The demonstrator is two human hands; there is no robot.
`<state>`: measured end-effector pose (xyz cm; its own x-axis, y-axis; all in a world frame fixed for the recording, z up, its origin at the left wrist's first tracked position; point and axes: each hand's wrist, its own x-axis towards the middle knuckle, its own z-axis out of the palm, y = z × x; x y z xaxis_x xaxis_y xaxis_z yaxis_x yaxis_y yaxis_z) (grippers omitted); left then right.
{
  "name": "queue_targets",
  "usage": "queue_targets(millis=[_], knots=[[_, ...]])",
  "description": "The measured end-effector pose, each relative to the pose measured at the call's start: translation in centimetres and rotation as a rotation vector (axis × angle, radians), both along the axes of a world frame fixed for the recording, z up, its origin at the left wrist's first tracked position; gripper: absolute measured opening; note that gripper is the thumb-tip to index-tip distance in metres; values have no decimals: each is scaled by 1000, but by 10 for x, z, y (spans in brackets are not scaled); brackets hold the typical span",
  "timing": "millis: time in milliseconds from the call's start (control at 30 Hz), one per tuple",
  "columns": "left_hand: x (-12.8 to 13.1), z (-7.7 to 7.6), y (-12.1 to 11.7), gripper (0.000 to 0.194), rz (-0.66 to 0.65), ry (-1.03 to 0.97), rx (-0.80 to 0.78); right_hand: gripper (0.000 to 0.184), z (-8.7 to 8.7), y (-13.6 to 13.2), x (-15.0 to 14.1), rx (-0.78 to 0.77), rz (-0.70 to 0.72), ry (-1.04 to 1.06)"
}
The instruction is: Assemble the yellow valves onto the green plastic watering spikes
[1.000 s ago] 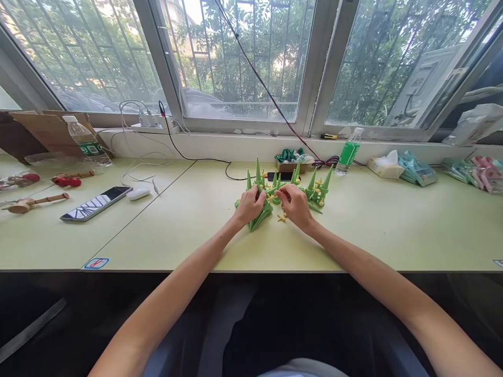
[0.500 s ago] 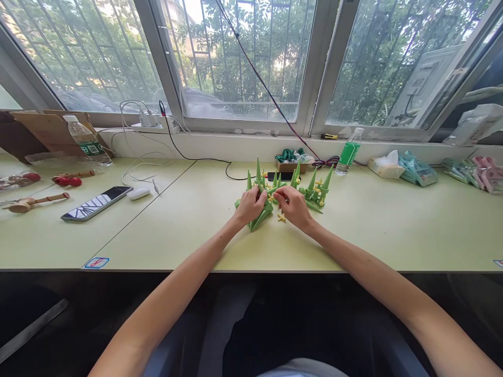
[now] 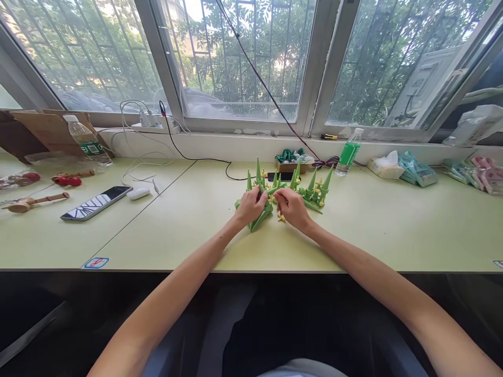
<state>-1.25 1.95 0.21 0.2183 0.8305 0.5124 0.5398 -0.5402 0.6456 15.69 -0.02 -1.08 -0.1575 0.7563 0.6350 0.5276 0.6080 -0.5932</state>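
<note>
My left hand (image 3: pixel 251 205) is closed around a green cone-shaped piece (image 3: pixel 261 187), whose tip shows above the fingers. My right hand (image 3: pixel 293 207) is just to the right, its thumb and fingertips pinched together. What that pinch holds, if anything, is hidden. Between the hands is a small yellow connector (image 3: pixel 271 199). Another yellow connector (image 3: pixel 281 218) lies on the table below the right fingers. More green cones (image 3: pixel 260 217) lie under and beside my left hand. Behind my right hand stand upright green cones (image 3: pixel 325 186) joined with yellow connectors.
A dark phone (image 3: pixel 278 176) and a small cardboard box (image 3: pixel 286 166) sit behind the cones. Farther right are a green-labelled bottle (image 3: pixel 349 153) and a tissue pack (image 3: pixel 386 166). On the left lie another phone (image 3: pixel 96 203), a white case (image 3: pixel 138 193) and wooden toys (image 3: pixel 39 201).
My right hand has shifted very slightly, its fingers curling a little lower toward the yellow connector on the table. My left hand keeps its place and its hold.
</note>
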Motion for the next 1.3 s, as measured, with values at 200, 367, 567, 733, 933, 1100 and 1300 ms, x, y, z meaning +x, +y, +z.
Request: queue_targets(millis=[200, 367, 567, 733, 933, 1100, 1300], knots=[[0, 2, -1, 24, 14, -6, -11, 28, 1, -1, 0, -67, 32, 67], [0, 3, -2, 26, 40, -27, -16, 22, 0, 0, 0, -53, 68, 73], [0, 4, -2, 27, 29, -32, -11, 20, 0, 1, 0, -75, 102, 103], [-1, 4, -3, 26, -3, -18, 5, 22, 1, -1, 0, -98, 109, 118], [-1, 2, -3, 26, -33, 2, 33, 31, 1, 0, 1, -103, 44, 46], [-2, 1, -3, 25, -49, 21, 44, 42, -1, 0, 2, -106, 3, 2], [-1, 2, -2, 26, 4, 12, 28, 31, 0, -1, 0, -90, 69, 49]])
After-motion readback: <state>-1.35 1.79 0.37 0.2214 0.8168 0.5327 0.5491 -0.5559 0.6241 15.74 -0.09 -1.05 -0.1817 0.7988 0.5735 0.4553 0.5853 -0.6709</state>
